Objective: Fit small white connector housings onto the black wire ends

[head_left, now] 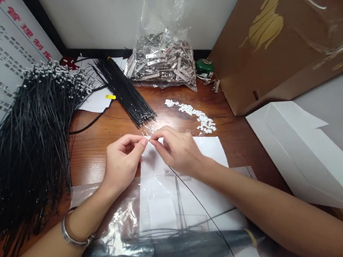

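Observation:
My left hand and my right hand meet fingertip to fingertip over the top of a white paper sheet. A thin black wire runs from under my right hand down to the bottom edge, its end apparently pinched between right thumb and forefinger. My left thumb and forefinger are pressed together too; whatever tiny piece they pinch is hidden. Beyond my hands, small white plastic connectors lie scattered on the wooden table. A tied bundle of black wires rests just behind my left hand.
At left rises a large heap of black wires with white-tipped ends. A clear bag of metal strips stands at the back, beside a green tape measure. A brown box and white carton flank the right. Bagged wires lie in front.

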Demonstrator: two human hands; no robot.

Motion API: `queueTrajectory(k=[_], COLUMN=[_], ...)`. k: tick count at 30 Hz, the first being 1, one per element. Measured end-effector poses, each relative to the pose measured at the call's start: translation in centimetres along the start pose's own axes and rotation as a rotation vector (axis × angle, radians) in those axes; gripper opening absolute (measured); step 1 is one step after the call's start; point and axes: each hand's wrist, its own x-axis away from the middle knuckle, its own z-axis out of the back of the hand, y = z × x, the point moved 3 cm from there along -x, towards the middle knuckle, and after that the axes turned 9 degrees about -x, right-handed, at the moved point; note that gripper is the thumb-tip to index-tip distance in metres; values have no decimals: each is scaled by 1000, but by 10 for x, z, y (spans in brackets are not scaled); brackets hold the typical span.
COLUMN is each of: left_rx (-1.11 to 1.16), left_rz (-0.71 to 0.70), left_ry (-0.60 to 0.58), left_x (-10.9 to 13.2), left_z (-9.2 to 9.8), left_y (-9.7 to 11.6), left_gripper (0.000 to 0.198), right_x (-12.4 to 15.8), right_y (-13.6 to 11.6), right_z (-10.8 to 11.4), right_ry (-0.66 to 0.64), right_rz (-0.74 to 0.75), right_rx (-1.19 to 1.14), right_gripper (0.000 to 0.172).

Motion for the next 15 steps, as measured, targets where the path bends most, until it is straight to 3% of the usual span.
queueTrajectory(k=[5, 15], left_rx=[-21, -50], left_rz=[-11, -31], left_ry=[20, 9], left_x=[1, 1], left_z=[0, 0], left_y=[-1, -1], left_gripper=[10, 8], right_x=[0, 2], right_y=[0, 1], right_z=[-1, -1], right_ry=[7, 23], right_rz=[-59, 31], right_rx=[-32, -34], right_gripper=[13, 13])
